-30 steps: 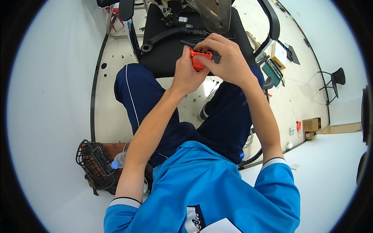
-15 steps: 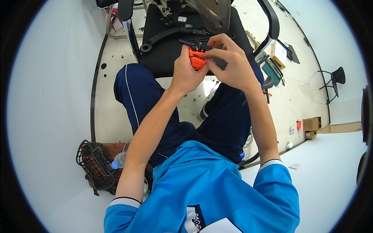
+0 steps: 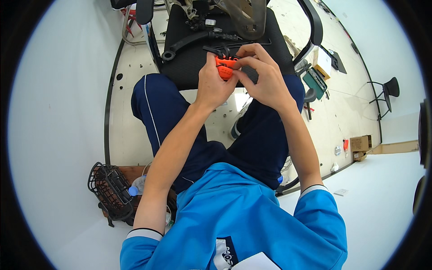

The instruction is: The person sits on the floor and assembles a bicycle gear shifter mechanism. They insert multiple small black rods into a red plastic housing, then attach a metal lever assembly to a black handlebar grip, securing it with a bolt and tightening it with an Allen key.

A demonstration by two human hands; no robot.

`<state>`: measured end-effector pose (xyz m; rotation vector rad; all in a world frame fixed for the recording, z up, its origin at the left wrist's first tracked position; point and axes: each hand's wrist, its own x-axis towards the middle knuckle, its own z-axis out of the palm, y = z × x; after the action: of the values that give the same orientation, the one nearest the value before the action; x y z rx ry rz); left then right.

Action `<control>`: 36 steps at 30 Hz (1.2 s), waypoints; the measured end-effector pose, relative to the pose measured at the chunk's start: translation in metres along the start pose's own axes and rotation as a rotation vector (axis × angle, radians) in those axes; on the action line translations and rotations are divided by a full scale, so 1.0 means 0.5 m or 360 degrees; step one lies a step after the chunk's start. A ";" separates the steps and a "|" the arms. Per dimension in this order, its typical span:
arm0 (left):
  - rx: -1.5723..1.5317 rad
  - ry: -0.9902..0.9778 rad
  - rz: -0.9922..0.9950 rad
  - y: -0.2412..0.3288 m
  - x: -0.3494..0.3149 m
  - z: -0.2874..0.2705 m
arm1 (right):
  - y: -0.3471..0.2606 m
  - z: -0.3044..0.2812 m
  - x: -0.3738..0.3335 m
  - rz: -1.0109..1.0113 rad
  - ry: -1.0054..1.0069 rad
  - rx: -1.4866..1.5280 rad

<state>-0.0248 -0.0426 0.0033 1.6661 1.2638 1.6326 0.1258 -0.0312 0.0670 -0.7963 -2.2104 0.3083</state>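
A small bright orange plastic piece (image 3: 224, 73), with dark holes in its face and black strap-like parts at its top, is held above the chair seat. My left hand (image 3: 212, 86) is closed round its left and lower side. At its right edge, the thumb and bent fingers of my right hand (image 3: 265, 77) pinch together against it. What lies between those fingertips is partly hidden. Behind my hands, on the black chair seat (image 3: 189, 74), are a curved black bar with a ring end (image 3: 189, 44) and a smoky translucent plastic part (image 3: 249, 20).
Chair armrests (image 3: 311, 22) rise on both sides. A black wire basket (image 3: 110, 189) and a bottle with a blue cap (image 3: 137, 185) are low on the left. On the floor at right are a green case (image 3: 315, 83), a cardboard box (image 3: 360, 144) and a small black chair (image 3: 389, 90).
Both hands have shifted slightly left with the orange piece. The right hand's raised fingers have come down and curled closer to it.
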 end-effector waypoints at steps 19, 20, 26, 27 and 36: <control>-0.0024 -0.0042 0.0035 -0.002 0.002 0.003 | -0.002 -0.021 -0.005 0.0010 0.0066 -0.0002; -0.0047 -0.0044 0.0040 0.001 0.002 0.002 | -0.005 -0.024 -0.006 0.0022 0.0057 0.0023; -0.0154 -0.0011 0.0110 0.005 -0.006 0.003 | -0.026 -0.029 -0.021 -0.0323 0.0197 -0.0513; -0.0157 0.0002 0.0138 0.005 -0.008 0.003 | -0.030 -0.027 -0.024 -0.0325 0.0215 -0.0517; -0.0234 -0.0007 0.0237 -0.018 -0.013 0.003 | -0.040 0.000 -0.045 -0.0099 0.0275 -0.0208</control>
<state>-0.0252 -0.0439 -0.0080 1.7064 1.0118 1.7617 0.1286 -0.0609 0.0630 -0.7912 -2.1032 0.0615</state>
